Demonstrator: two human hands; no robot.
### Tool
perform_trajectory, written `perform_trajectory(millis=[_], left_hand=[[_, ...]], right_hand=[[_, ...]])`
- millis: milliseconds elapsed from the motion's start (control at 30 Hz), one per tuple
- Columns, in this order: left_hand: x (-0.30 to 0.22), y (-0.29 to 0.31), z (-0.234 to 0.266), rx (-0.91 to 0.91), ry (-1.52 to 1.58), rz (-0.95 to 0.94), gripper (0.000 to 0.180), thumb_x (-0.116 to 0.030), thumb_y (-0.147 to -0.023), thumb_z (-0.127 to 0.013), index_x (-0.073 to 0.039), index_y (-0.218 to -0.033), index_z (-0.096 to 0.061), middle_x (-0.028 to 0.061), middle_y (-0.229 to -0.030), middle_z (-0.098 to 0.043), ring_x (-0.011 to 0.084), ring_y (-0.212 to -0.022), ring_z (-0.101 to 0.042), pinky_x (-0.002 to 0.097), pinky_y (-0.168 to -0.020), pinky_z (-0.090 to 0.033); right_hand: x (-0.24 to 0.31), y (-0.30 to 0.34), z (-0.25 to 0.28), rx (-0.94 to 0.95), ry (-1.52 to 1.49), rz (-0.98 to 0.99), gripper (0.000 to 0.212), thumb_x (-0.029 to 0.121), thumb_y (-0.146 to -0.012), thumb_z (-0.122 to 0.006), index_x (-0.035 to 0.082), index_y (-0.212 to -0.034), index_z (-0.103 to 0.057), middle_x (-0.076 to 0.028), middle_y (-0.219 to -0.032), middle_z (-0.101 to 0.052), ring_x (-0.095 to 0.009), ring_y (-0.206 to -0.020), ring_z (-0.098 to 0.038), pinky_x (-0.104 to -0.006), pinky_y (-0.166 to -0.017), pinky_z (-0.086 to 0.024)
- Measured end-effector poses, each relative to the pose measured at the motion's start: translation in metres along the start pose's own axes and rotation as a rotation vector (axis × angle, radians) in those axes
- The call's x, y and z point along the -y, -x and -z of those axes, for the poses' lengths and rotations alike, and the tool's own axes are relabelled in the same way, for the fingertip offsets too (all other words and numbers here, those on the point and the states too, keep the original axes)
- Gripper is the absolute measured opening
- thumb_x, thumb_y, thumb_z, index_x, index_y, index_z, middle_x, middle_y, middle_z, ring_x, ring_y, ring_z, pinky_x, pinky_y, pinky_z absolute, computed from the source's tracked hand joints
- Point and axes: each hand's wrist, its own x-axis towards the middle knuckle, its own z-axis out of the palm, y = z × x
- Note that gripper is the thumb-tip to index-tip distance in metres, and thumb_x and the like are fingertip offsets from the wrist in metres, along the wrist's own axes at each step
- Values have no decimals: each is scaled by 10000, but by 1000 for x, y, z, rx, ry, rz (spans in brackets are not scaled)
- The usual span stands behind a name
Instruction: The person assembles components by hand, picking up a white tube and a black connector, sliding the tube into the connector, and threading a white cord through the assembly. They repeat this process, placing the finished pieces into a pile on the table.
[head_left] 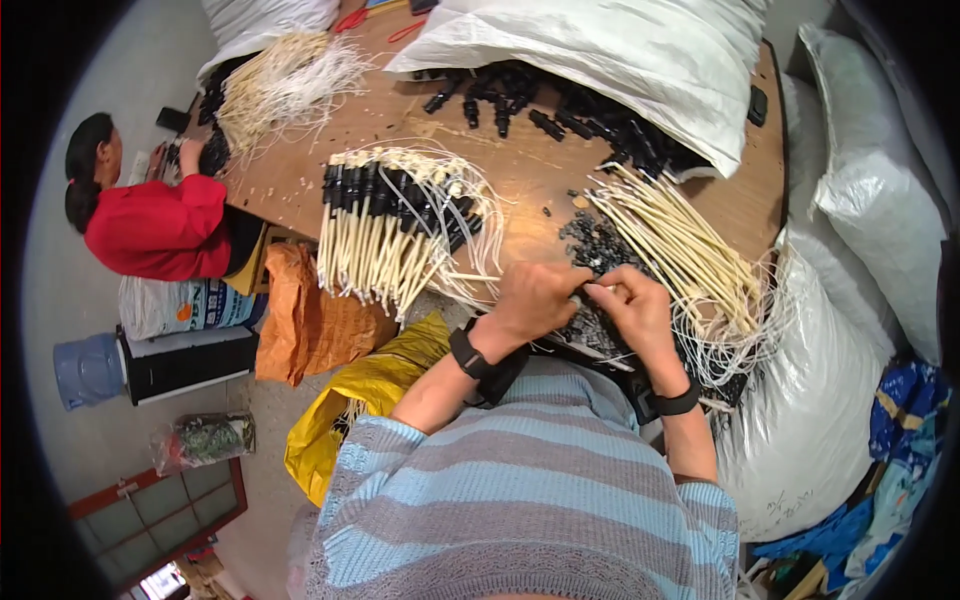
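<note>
My left hand [540,300] and my right hand [634,308] meet at the table's near edge, both closed with fingertips pinched together. What they hold between them is too small and covered to make out. Around and behind them lies a pile of small black pieces [590,240]. To the right, beside my right hand, is a bundle of thin cream rods [680,245] with loose white strings [735,345] at its near end. Left of my left hand lies another bundle of cream rods [365,245], with black sleeves [375,190] on their far ends and white strings trailing.
A white sack [600,50] at the back spills black tubular parts [575,122] onto the brown table [300,150]. Full white sacks [800,400] crowd the right side. Yellow [375,375] and orange [305,320] bags stand at left. A person in red [160,225] works at the far left.
</note>
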Motion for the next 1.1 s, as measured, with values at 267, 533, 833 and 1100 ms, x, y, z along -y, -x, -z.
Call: perform_trajectory(millis=[267, 533, 833, 1100], left_hand=[[11, 10, 18, -75, -217, -128, 212, -76, -654, -656, -157, -850, -665, 15, -676, -591, 222, -561, -601, 356, -470, -462], [71, 15, 102, -542, -543, 122, 183, -134, -672, -671, -123, -854, -684, 30, -809, -651, 246, -838, -590, 389, -842, -398], [75, -33, 68, -430, -369, 53, 471, -63, -690, -658, -70, -1158, -603, 122, -1239, -572, 298, -1193, -500, 470, -1017, -366], [130, -145, -5, -215, -195, 291, 357, -67, -788, -565, -108, -1126, -671, 161, -1128, -605, 397, -1082, -543, 450, -913, -472]], right_hand=[[5, -11, -15, 272, 3, -47, 219, 189, -794, -760, 29, -929, -697, -22, -512, -471, -106, -446, -416, -291, -452, -326], [54, -15, -7, -225, 162, 529, 47, 21, -853, -649, -24, -847, -658, -147, -919, -684, -212, -745, -663, -274, -619, -496], [11, 3, -27, 89, 328, 378, 243, 159, -802, -725, 44, -1007, -666, -108, -962, -673, -317, -759, -644, -370, -641, -510], [-15, 5, 24, -207, 480, 199, 313, 161, -783, -737, 48, -1066, -664, -148, -920, -681, -338, -793, -661, -385, -673, -522]])
